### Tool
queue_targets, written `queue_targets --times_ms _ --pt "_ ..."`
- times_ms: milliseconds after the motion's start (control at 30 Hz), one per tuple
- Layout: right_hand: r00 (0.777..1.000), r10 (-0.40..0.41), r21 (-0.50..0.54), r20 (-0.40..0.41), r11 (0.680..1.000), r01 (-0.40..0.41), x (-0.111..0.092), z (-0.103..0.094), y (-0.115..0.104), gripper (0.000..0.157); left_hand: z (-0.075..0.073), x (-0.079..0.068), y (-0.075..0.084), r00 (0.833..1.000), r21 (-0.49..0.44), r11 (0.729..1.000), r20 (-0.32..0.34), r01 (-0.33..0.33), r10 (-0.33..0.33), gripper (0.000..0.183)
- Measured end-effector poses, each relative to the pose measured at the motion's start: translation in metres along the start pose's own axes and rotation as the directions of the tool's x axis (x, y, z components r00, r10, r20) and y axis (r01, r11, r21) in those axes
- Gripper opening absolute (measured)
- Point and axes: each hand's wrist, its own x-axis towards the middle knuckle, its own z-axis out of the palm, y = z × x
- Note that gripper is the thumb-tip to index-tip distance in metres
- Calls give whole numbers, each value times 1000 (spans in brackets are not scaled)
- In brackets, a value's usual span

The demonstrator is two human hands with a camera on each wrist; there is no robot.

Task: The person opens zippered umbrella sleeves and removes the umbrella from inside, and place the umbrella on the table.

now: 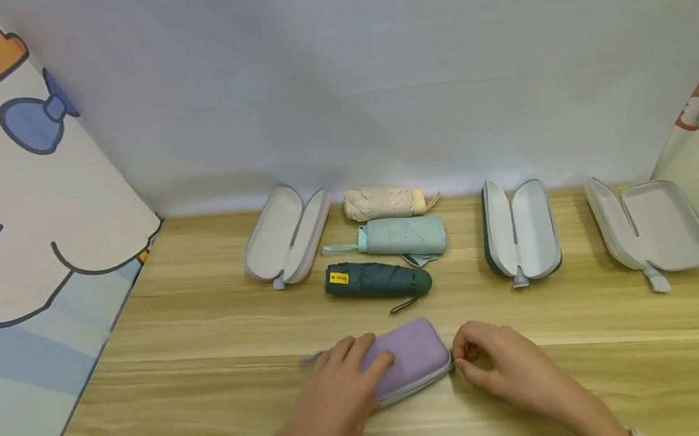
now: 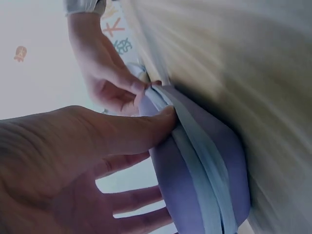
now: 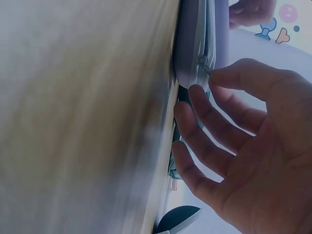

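Observation:
A purple zippered case (image 1: pixel 413 352) lies closed on the table, pale zipper tape running round its side. Over its left part, my left hand (image 1: pixel 341 394) grips it; in the left wrist view the thumb (image 2: pixel 163 122) presses on the zipper seam while the fingers reach round the far side. At the case's right end my right hand (image 1: pixel 509 367) pinches the small zipper pull (image 3: pixel 204 66) between thumb and index finger. The other fingers of that hand are loosely bent beneath, in the right wrist view. A grey strap (image 1: pixel 309 358) sticks out at the case's left end.
Behind the purple case lie three folded umbrellas: dark green (image 1: pixel 374 280), light teal (image 1: pixel 404 236) and beige (image 1: pixel 380 203). One open case (image 1: pixel 288 238) stands to their left, two more, a dark green one (image 1: pixel 521 233) and a pale one (image 1: pixel 656 227), to their right. A white backdrop rises behind.

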Motion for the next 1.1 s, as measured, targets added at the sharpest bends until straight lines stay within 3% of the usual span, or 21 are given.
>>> queue_targets --times_ms 300,567,867,1100 --pt "998 -62 -34 -32 998 61 -5 9 -6 20 -2 9 -10 1000 -47 999 2 -20 21 61" --pt "992 -102 -98 -70 991 95 -6 12 -7 24 1 11 -15 999 -1 999 -25 -47 47 74" --pt "984 -134 -206 -120 973 108 -7 13 -9 30 0 13 -16 997 32 997 -35 -68 69 71" --pt "982 -136 -209 -131 972 107 -9 12 -10 32 -1 13 -17 996 35 996 -39 -77 78 69"
